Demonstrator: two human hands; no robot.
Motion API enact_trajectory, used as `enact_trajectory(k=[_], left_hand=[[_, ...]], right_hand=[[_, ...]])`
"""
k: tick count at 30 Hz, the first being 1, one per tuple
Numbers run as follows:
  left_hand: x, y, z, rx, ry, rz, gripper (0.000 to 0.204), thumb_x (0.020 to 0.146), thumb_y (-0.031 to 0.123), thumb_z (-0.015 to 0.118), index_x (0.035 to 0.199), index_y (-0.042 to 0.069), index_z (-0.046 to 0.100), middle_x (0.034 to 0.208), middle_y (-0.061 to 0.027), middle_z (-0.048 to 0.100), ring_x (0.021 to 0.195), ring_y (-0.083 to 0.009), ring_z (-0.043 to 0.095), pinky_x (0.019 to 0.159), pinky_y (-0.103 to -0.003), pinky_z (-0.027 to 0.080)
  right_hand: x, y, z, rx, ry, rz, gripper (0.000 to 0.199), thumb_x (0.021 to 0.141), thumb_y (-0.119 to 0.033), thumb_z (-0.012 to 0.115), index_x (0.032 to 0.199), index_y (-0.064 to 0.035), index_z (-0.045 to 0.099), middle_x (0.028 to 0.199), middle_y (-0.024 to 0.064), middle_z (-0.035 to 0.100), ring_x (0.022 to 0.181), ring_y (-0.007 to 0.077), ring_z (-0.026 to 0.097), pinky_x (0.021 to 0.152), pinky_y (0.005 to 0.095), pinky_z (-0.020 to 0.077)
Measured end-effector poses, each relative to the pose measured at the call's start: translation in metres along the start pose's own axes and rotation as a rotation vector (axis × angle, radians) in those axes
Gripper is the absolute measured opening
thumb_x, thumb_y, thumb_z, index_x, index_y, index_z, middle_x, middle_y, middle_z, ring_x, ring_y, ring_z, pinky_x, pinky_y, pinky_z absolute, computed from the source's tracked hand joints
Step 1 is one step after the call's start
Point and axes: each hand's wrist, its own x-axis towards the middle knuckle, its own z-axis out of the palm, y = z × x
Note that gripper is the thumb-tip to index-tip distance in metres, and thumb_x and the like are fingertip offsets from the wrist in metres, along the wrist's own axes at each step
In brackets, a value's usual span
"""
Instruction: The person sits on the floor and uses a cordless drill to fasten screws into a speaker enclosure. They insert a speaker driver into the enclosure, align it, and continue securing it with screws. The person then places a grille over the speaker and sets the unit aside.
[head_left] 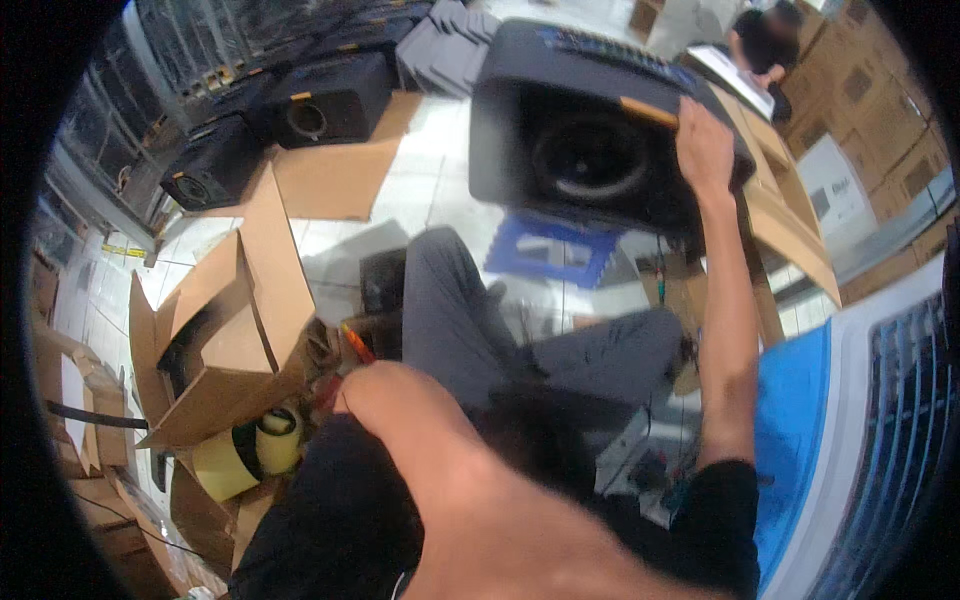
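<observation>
My right hand (pixel 704 148) reaches up with its fingers hooked over the upper edge of a black speaker cabinet (pixel 500 140). This cabinet is tilted, with a round speaker cone (pixel 590 160) in its front and an orange strip (pixel 648 110) beside my fingers. My left hand (pixel 362 388) is low on the left, closed, its fingers mostly hidden. A slim orange-and-red tool (pixel 357 343) sticks out past it; its kind is not clear. My grey-trousered legs (pixel 450 300) are bent between the two hands. A blue plastic piece (pixel 550 250) lies on the floor below the cabinet.
An open cardboard box (pixel 235 300) and yellow tape rolls (pixel 278 440) are at left. More speaker cabinets (pixel 330 100) stand on cardboard behind. A blue-and-white slatted unit (pixel 800 430) borders the right. Stacked cartons (pixel 880 120) and another person (pixel 765 45) are at the back right.
</observation>
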Motion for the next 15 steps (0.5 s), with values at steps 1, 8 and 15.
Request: enact_trajectory(k=[1,8,15], left_hand=[[-0.008,-0.004,0.003,-0.005,0.025,-0.003,0.04,0.092,0.022,0.069,0.118,-0.008,0.064,0.092,-0.0153,0.072,0.073,-0.0226,0.071,0.064,-0.031,0.058],[-0.016,0.015,-0.003,0.486,-0.388,-0.509,0.044,0.088,0.028,0.076,0.113,-0.007,0.067,0.083,-0.013,0.071,0.068,-0.0195,0.069,0.058,-0.026,0.057],[-0.025,0.04,0.012,0.991,-0.589,-0.762,0.047,0.09,0.032,0.073,0.113,-0.008,0.067,0.084,-0.015,0.071,0.069,-0.0214,0.069,0.059,-0.028,0.057]], right_hand=[[0.0,0.003,-0.002,-0.031,-0.048,0.007,0.042,0.105,-0.026,0.041,0.087,0.001,0.067,0.087,0.0257,0.067,0.081,0.0446,0.066,0.076,0.0513,0.0532],[-0.002,-0.003,-0.003,-0.012,0.001,0.062,0.041,0.105,-0.028,0.039,0.087,-0.0008,0.065,0.089,0.0233,0.068,0.09,0.0409,0.067,0.083,0.0508,0.0525],[-0.003,0.002,-0.001,-0.063,0.014,-0.008,0.041,0.105,-0.025,0.039,0.084,0.0002,0.064,0.087,0.023,0.068,0.083,0.0418,0.067,0.079,0.0521,0.0519]])
